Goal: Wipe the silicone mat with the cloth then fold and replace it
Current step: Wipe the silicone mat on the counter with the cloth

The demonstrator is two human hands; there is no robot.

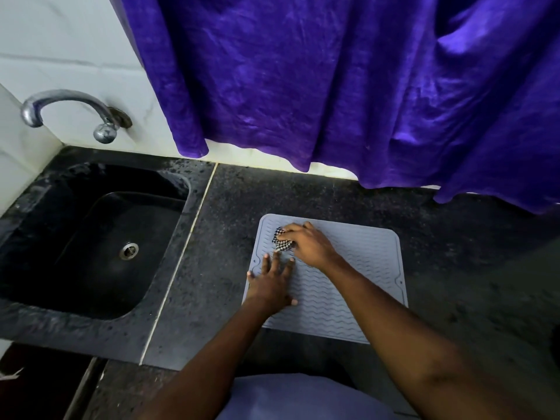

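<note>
Two bare forearms reach in from the bottom edge. Of the hands, the left hand point(269, 283) lies flat with spread fingers, pressing the mat point(363, 268); the right hand point(309, 244) clutches one bunched checked cloth point(283, 242) against its far left corner. One grey, wavy-ribbed mat lies flat on the dark surface point(230, 222), right of the sink point(45, 207).

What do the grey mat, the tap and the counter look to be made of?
Grey mat: likely silicone, matte, with moulded wavy ridges. Tap: metal, shiny chrome-like finish with dull patches. Counter: probably polished stone, dark and speckled, with a pale joint line.
</note>
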